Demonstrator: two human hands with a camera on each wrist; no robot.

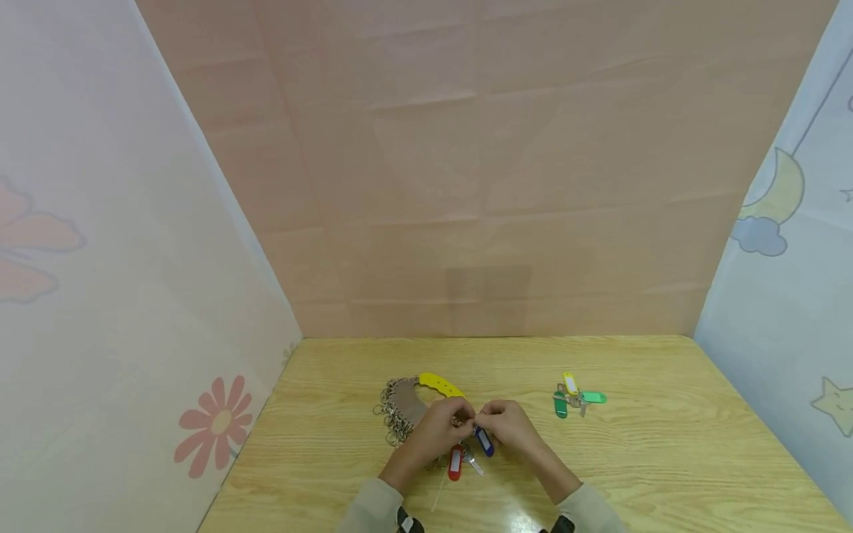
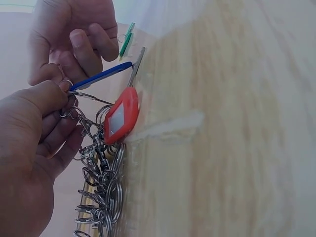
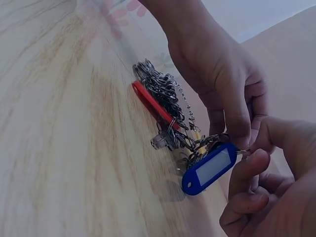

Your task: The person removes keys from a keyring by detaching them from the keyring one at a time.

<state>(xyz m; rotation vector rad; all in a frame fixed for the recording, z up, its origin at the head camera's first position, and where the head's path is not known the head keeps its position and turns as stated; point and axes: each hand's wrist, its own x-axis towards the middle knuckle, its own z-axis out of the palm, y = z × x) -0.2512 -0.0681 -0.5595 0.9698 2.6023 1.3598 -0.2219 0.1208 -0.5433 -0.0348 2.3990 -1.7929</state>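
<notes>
My left hand [image 1: 440,428] pinches a small metal ring between thumb and forefinger. Facing it, my right hand [image 1: 512,427] pinches the ring of a blue key tag [image 3: 211,169], so both sets of fingertips nearly meet. The blue tag hangs below them, with a white label in its window. A red key tag [image 1: 455,463] lies just under my left hand, beside a silver key [image 1: 472,459]. Around the left hand curves a brown and yellow band [image 1: 440,384], its outer edge crowded with metal rings and clasps [image 2: 101,185]. Fingers partly hide the pinched ring.
Farther right on the wooden table [image 1: 666,459] lies a cluster of keys with a yellow tag [image 1: 569,383] and green tags [image 1: 592,397]. A thin pale strip [image 1: 437,494] lies near my left wrist. Patterned walls bound the table left and right; a tan one stands behind.
</notes>
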